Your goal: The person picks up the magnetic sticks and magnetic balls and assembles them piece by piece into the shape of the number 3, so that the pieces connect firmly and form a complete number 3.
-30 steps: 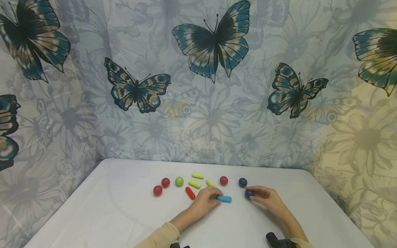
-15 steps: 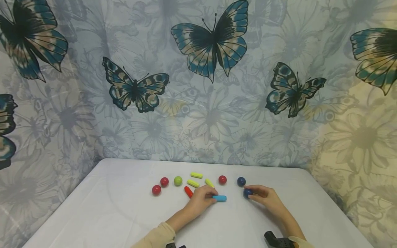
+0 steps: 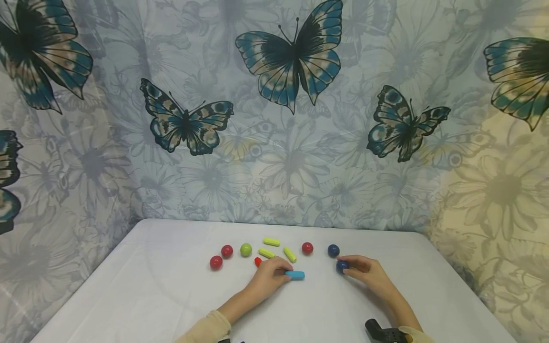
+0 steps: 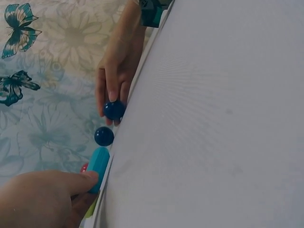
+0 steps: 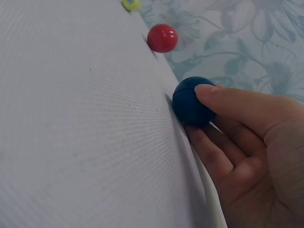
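In the head view my left hand [image 3: 267, 278] pinches one end of a light blue stick [image 3: 296, 275] between thumb and fingers, low over the white table. The left wrist view shows the thumb pressed along that stick [image 4: 99, 168]. My right hand [image 3: 370, 275] holds a dark blue ball [image 3: 341, 267] between thumb and fingers; the right wrist view has the thumb on top of this ball [image 5: 193, 101]. A second dark blue ball [image 3: 333, 250] lies just behind it. Partly hidden by my left hand is a red stick [image 3: 258, 262].
Several lime-yellow sticks [image 3: 271, 242] lie behind my left hand. A red ball [image 3: 307, 248] sits between them and the dark blue balls. Further left are a green ball [image 3: 246, 249] and two red balls [image 3: 216, 262]. A butterfly-print curtain [image 3: 296, 190] hangs behind the table [image 3: 128, 295].
My left hand has moved left with the light blue stick, covering more of the red stick and uncovering a lime-yellow one. The right hand stays at the dark blue ball.
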Action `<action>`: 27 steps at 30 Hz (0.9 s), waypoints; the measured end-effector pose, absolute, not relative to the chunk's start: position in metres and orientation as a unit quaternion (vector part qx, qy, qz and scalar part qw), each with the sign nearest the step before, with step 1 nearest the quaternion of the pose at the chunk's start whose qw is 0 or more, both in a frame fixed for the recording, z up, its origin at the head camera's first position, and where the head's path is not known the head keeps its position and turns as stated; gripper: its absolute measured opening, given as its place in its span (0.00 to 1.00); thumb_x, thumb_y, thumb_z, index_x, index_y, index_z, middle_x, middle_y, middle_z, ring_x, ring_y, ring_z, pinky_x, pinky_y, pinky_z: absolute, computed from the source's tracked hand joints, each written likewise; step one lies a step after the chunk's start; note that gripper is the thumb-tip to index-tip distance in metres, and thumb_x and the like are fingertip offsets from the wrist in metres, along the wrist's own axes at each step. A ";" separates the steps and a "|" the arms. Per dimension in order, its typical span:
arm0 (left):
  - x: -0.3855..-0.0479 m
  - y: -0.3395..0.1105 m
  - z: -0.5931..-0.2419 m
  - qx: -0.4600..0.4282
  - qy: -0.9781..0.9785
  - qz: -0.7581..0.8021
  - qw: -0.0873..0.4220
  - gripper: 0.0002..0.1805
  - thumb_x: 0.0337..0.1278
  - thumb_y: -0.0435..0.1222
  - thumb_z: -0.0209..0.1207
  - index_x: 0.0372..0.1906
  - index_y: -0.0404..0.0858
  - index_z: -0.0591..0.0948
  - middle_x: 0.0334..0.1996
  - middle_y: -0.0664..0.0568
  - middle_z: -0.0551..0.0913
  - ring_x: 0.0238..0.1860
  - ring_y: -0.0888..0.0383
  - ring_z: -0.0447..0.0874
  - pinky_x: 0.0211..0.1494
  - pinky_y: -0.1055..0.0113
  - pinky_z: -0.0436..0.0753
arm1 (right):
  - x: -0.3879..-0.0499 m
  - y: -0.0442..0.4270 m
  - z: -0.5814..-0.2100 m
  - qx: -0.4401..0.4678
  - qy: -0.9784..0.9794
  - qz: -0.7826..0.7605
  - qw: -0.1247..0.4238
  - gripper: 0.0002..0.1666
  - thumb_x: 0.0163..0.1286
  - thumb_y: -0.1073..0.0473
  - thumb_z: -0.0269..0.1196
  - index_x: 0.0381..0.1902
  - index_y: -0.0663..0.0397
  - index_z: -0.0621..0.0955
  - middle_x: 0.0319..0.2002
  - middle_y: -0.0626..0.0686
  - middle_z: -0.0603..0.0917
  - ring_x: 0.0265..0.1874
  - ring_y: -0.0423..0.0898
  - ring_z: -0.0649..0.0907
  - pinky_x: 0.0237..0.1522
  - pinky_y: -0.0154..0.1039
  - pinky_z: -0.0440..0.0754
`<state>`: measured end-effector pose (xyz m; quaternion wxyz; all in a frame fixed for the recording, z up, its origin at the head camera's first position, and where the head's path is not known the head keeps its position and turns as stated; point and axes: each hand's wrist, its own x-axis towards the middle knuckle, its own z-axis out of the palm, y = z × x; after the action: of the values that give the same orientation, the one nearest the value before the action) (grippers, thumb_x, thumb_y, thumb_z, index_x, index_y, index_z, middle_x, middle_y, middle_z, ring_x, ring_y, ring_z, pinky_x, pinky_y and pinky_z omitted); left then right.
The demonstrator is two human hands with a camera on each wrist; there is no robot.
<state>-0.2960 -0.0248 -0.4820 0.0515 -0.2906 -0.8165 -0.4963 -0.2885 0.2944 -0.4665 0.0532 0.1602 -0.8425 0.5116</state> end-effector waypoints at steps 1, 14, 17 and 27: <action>-0.296 -0.026 -0.482 -0.291 -0.817 -0.495 0.052 0.11 0.53 0.28 0.66 0.43 0.36 0.85 0.43 0.50 0.86 0.47 0.60 0.85 0.52 0.78 0.82 | -0.289 0.294 -0.467 0.161 -0.842 0.512 0.053 0.22 0.63 0.59 0.67 0.55 0.61 0.81 0.56 0.61 0.83 0.52 0.26 0.80 0.55 0.21 0.75; -0.293 -0.039 -0.484 -0.297 -0.813 -0.499 0.030 0.10 0.54 0.28 0.66 0.43 0.36 0.85 0.43 0.51 0.85 0.47 0.60 0.85 0.50 0.79 0.81 | -0.290 0.295 -0.469 0.151 -0.843 0.515 0.049 0.22 0.63 0.59 0.68 0.54 0.60 0.81 0.56 0.61 0.83 0.52 0.25 0.80 0.54 0.21 0.75; -0.293 -0.039 -0.485 -0.299 -0.811 -0.501 0.027 0.10 0.54 0.28 0.66 0.43 0.36 0.85 0.43 0.51 0.85 0.47 0.60 0.85 0.51 0.79 0.81 | -0.289 0.294 -0.469 0.149 -0.845 0.511 0.051 0.22 0.63 0.59 0.68 0.54 0.60 0.81 0.56 0.60 0.83 0.51 0.25 0.80 0.54 0.21 0.76; -0.292 -0.040 -0.483 -0.300 -0.798 -0.522 0.018 0.11 0.54 0.28 0.66 0.43 0.37 0.85 0.44 0.50 0.85 0.49 0.54 0.85 0.53 0.75 0.82 | -0.289 0.285 -0.466 0.161 -0.839 0.517 0.052 0.23 0.63 0.57 0.68 0.54 0.62 0.81 0.55 0.62 0.84 0.51 0.27 0.81 0.54 0.22 0.76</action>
<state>-0.2917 -0.0400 -0.4828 0.0179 -0.3000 -0.7982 -0.5221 -0.2889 0.2846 -0.4656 0.0522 0.1613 -0.8390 0.5171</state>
